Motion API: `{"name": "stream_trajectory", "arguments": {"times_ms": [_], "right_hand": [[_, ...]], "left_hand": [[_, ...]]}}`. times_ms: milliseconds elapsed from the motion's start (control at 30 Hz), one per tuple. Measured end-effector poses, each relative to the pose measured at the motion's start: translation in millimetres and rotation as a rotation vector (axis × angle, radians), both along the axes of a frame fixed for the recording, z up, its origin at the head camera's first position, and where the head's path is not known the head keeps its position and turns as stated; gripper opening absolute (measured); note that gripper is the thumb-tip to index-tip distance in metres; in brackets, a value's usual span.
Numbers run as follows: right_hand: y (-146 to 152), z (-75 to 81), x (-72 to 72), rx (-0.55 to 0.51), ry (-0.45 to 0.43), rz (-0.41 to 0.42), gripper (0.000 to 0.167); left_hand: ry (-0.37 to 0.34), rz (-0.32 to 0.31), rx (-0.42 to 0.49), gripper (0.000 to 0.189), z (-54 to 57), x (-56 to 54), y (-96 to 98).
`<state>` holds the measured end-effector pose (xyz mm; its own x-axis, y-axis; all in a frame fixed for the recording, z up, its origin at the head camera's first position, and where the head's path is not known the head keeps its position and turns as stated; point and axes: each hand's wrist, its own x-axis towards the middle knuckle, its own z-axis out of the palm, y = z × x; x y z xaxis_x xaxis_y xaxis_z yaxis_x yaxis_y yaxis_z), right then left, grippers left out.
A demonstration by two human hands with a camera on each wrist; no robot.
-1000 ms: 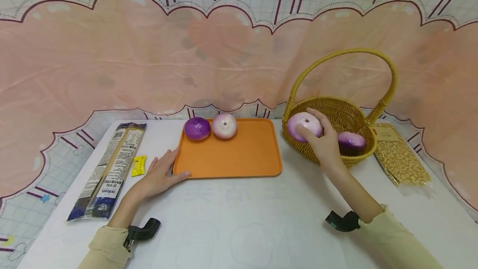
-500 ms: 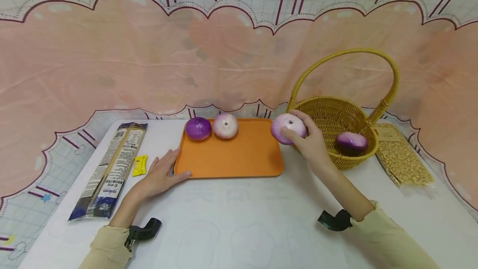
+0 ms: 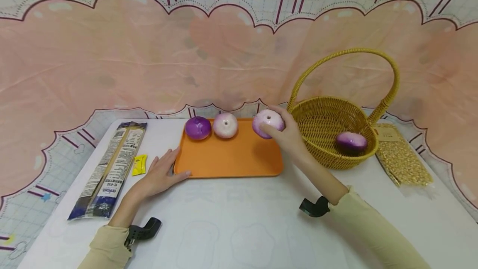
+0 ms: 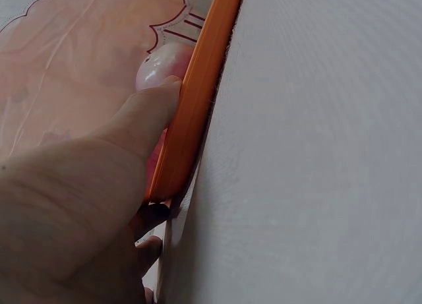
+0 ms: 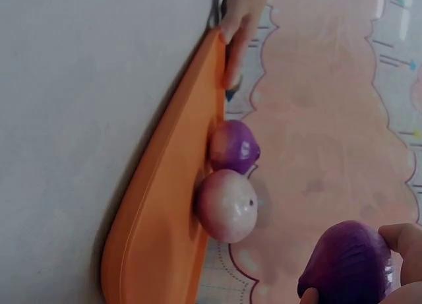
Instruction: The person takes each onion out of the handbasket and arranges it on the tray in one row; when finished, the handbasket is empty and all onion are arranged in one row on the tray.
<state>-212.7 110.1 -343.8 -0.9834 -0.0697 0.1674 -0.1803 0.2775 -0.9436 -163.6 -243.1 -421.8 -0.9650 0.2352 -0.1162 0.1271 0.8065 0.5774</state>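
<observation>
Above the back right part of the orange tray (image 3: 228,161), my right hand (image 3: 289,134) grips a pale purple-white onion (image 3: 268,123) between thumb and fingers. In the right wrist view the underside of this held onion (image 5: 349,264) looks dark purple. A deep purple onion (image 3: 198,128) and a whitish onion (image 3: 225,125) sit side by side at the tray's back left. My left hand (image 3: 158,175) rests at the tray's left edge, fingers spread, its thumb on the front left corner. The left wrist view shows that thumb (image 4: 148,109) lying against the tray's rim.
A wicker basket (image 3: 317,148) with a tall handle stands at the right, one purple onion (image 3: 352,142) inside. Beyond it lies a bag of yellow kernels (image 3: 405,159). On the left are a long noodle-like packet (image 3: 110,169) and a small yellow sachet (image 3: 139,165). A patterned cloth hangs behind.
My right hand has carried the pale onion leftward, from over the basket's left rim to over the tray. The left hand has stayed at the tray's edge.
</observation>
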Motion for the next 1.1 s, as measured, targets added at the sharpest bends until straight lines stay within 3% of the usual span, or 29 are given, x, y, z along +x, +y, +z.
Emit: {"name": "stream_trajectory", "arguments": {"times_ms": [300,467,1100], "right_hand": [[-16.5,-12.3,-33.4,0.128,-0.011,-0.012,0.061],[-20.3,-21.0,-48.9,0.117,-0.044,-0.002,0.063],[-31.2,-39.3,-72.8,0.154,-0.123,0.034,0.066]], "left_hand": [[0.004,0.005,0.009,0.096,-1.7,-0.9,1.9],[-0.004,0.002,-0.004,0.097,-0.8,-0.6,1.6],[-0.009,0.005,0.002,0.097,0.4,0.5,0.5]]}}
